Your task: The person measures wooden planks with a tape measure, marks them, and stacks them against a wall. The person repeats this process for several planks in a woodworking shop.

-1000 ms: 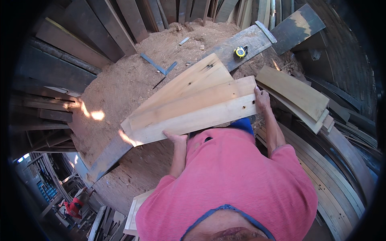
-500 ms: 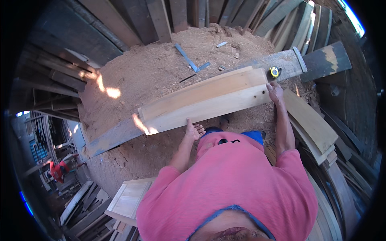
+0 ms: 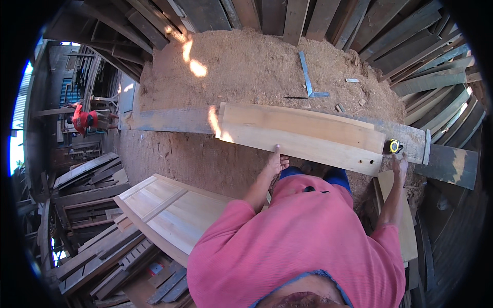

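Note:
Two pale wooden boards lie lapped together, the front board (image 3: 308, 146) with dark knots near its right end and the rear board (image 3: 298, 114) behind it. My left hand (image 3: 278, 161) is at the front board's near edge, thumb on the edge and fingers curled below it. Off the boards' right end, my right hand (image 3: 399, 165) is beside a yellow and black tape measure (image 3: 395, 146), its fingers apart just short of it. The boards and tape rest on a long grey plank (image 3: 169, 120).
A metal square (image 3: 306, 74) and a dark thin stick (image 3: 296, 97) lie on sawdust beyond the boards. A panelled wooden door (image 3: 179, 205) is at my left. Planks (image 3: 295, 23) lean all along the back. A person in red (image 3: 84, 120) is far left.
My right hand has come off the boards' right end and moved beside the tape measure. My left hand's fingers, spread before, are now curled. The view has turned.

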`<state>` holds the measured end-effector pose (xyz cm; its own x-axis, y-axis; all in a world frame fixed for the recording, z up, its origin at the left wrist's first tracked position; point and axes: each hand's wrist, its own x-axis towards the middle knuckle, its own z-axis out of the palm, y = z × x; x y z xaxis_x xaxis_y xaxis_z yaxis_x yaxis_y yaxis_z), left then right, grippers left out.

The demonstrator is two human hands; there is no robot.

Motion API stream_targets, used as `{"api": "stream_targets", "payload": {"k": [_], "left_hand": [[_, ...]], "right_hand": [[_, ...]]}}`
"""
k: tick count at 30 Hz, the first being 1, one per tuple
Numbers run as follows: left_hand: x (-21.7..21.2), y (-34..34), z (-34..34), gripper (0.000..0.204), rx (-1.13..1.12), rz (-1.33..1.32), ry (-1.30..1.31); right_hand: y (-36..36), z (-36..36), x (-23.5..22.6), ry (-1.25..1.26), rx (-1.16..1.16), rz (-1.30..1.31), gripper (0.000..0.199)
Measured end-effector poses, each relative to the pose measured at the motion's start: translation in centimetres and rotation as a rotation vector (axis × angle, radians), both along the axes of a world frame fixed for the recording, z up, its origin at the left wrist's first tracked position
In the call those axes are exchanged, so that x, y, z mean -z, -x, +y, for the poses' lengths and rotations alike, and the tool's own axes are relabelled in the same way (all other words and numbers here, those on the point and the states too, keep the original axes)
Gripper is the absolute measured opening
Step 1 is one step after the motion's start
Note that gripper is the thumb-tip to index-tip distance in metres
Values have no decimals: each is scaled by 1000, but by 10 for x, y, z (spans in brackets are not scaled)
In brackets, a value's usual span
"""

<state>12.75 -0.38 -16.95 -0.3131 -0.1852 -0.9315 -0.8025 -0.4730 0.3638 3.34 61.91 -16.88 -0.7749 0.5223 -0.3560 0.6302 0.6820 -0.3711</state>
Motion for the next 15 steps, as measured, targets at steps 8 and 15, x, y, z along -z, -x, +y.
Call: {"api": "stream_targets", "payload": {"k": [8, 15], "left_hand": [[-31, 7, 46, 31, 166, -69, 114], [-33, 10, 56, 37, 198, -70, 144]], "right_hand": [[46, -44, 5, -79, -188, -58, 96], [59, -49, 2, -85, -114, -172, 91]]}}
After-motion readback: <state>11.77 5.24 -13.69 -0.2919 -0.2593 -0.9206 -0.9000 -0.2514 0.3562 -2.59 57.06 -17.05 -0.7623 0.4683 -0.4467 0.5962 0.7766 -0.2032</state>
